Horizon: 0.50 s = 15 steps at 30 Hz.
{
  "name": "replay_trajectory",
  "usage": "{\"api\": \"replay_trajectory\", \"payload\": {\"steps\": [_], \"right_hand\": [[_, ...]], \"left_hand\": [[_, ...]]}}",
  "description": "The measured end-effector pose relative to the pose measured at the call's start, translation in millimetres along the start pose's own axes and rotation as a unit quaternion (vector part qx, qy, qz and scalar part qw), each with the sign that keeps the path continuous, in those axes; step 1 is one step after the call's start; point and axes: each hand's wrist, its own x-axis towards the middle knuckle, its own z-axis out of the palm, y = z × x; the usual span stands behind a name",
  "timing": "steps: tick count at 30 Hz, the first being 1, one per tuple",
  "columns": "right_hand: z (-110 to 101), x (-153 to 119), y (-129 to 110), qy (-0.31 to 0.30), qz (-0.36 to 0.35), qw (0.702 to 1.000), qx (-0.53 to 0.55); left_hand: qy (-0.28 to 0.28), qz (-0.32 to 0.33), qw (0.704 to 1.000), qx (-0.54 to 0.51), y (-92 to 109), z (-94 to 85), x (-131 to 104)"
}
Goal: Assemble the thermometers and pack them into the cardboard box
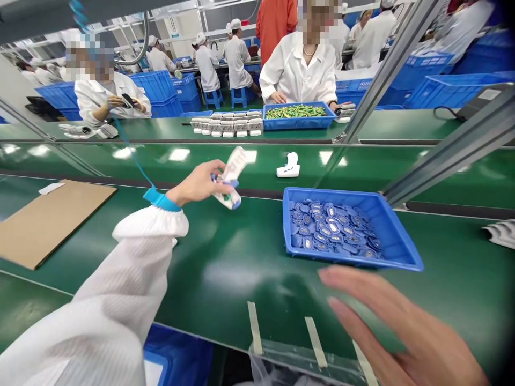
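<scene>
Remote feed, left to right: flat brown cardboard sheet (52, 220) on the smooth green bench (241, 252); left hand (197, 185) pinching a tilted white plastic device with blue trim (235, 165) above the bench's far edge. I'd want that pinch firm but light. Beyond, an L-shaped white plastic device (288, 169) lies apart. Small blue oval parts (330, 228) fill much of the shallow blue plastic bin (398, 244); right hand (414, 327) empty, fingers parted, near it. I'd lift clear of the rim.

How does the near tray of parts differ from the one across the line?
The near tray holds blue pieces, the far tray green-and-yellow pieces. The near tray shows bare floor at its right end; the far tray's contents nearly span it. The near tray is by your right hand, the far tray before another person. Both are blue, open and rectangular.
</scene>
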Motion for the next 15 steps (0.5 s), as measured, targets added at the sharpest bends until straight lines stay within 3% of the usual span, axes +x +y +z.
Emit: {"api": "replay_trajectory", "payload": {"steps": [2,3,4,6,8,10,12,15], "right_hand": [[-0.7,37.4,-17.3,0.041,-0.049,0.998,-0.028],[2.5,50.5,-24.8,0.03,-0.069,0.996,-0.037],[7.1,58.7,-30.2,-0.001,-0.068,0.997,-0.039],[17.5,59.9,-34.0,-0.137,-0.023,0.99,-0.006],[25.9,44.2,-30.5,-0.285,0.073,0.952,0.084],[30.9,19.0,-24.9,-0.334,0.167,0.911,0.174],[34.3,-7.5,-21.8,-0.284,0.216,0.91,0.209],[39.8,-38.0,-24.5,-0.194,0.222,0.937,0.188]], "left_hand": [[-0.108,0.075,0.988,0.082,31.6,8.4,-49.9],[-0.149,0.096,0.978,0.105,45.5,15.9,-73.6],[-0.181,0.106,0.971,0.113,57.0,25.4,-95.8],[-0.22,0.108,0.965,0.089,70.3,48.1,-133.7],[-0.184,0.105,0.976,0.046,70.2,72.8,-162.5],[-0.075,0.103,0.992,0.025,61.0,96.7,-183.5],[0.034,0.1,0.994,0.023,51.3,118.5,-199.2],[0.091,0.077,0.993,-0.001,50.6,147.3,-216.7]]}}
